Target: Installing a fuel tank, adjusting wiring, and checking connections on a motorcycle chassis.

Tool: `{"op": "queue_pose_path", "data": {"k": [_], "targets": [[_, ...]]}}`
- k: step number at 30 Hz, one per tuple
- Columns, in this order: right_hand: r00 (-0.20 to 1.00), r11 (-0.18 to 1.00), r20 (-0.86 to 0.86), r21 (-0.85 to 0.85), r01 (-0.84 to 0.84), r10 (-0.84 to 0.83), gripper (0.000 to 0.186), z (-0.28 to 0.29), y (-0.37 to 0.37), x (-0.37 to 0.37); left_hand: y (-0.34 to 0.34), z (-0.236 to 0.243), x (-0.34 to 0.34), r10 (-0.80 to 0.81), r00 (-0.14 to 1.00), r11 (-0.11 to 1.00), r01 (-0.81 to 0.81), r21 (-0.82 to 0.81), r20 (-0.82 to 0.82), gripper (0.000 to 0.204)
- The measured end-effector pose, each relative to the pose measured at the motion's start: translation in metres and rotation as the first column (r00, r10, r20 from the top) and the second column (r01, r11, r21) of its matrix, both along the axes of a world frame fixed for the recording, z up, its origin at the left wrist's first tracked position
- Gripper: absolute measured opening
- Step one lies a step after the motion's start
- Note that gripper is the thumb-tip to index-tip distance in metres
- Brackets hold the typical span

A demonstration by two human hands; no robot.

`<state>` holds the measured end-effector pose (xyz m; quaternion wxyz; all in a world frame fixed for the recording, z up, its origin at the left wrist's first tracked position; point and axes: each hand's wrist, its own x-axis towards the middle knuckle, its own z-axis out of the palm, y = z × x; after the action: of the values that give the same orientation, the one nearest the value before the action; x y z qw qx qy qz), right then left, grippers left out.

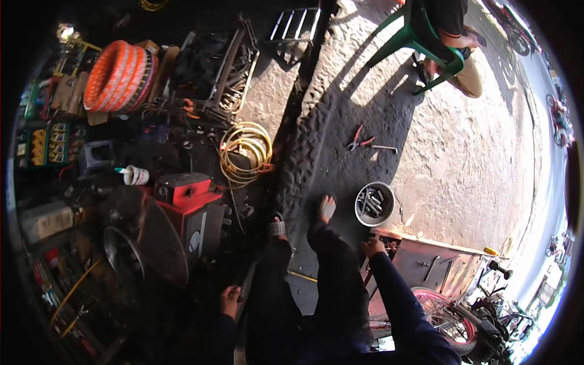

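The right hand [372, 246] rests with fingers curled on the near-left corner of a metal box [435, 263], just near of a round tin of bolts [374, 204]. The left hand [230, 301], loosely closed, touches a dark bar [248, 286]; whether it grips, I cannot tell. Pliers [360, 139] lie farther out.

- A roadside repair workshop, open to a sunlit concrete pavement [474, 164].
- Stacked orange tyres [118, 76] and a coiled yellow hose [246, 149] at the shaded stall.
- A red machine [185, 194] and crowded parts shelves [48, 143].
- Pliers [360, 140] and a bowl of metal parts [374, 204] on the ground.
- A spoked wheel [444, 316] nearby.
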<state>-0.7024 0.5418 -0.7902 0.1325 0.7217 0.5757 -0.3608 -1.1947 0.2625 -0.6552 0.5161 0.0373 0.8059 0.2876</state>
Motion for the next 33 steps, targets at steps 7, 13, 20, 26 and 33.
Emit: {"op": "queue_pose_path", "data": {"k": [7, 13, 20, 26, 33], "targets": [[0.997, 0.993, 0.017, 0.084, 0.078, -0.079, 0.056, -0.242, 0.293, -0.057, 0.010, -0.064, 0.007, -0.283, 0.957, 0.892, 0.242, -0.382, -0.055, 0.011], [0.903, 0.866, 0.045, 0.309, 0.394, -0.427, 0.071, -0.377, 0.393, -0.115, 0.053, -0.138, -0.012, -0.537, 0.843, 0.745, 0.454, -0.489, -0.036, 0.010], [0.846, 0.811, -0.310, 0.274, 0.516, -0.434, 0.043, -0.327, 0.311, -0.054, 0.098, -0.146, -0.029, -0.794, 0.601, 0.583, 0.711, -0.393, -0.090, 0.008], [0.144, 0.499, -0.534, -0.613, 0.613, -0.833, 0.029, -0.052, 0.134, -0.101, 0.205, -0.049, -0.078, -0.476, 0.875, 0.849, 0.429, -0.310, -0.093, 0.008], [0.012, 0.661, -0.805, -0.479, 0.578, -0.593, 0.050, 0.242, -0.078, -0.106, 0.269, 0.153, 0.142, -0.722, -0.228, -0.304, 0.953, 0.004, -0.653, 0.080]]}}
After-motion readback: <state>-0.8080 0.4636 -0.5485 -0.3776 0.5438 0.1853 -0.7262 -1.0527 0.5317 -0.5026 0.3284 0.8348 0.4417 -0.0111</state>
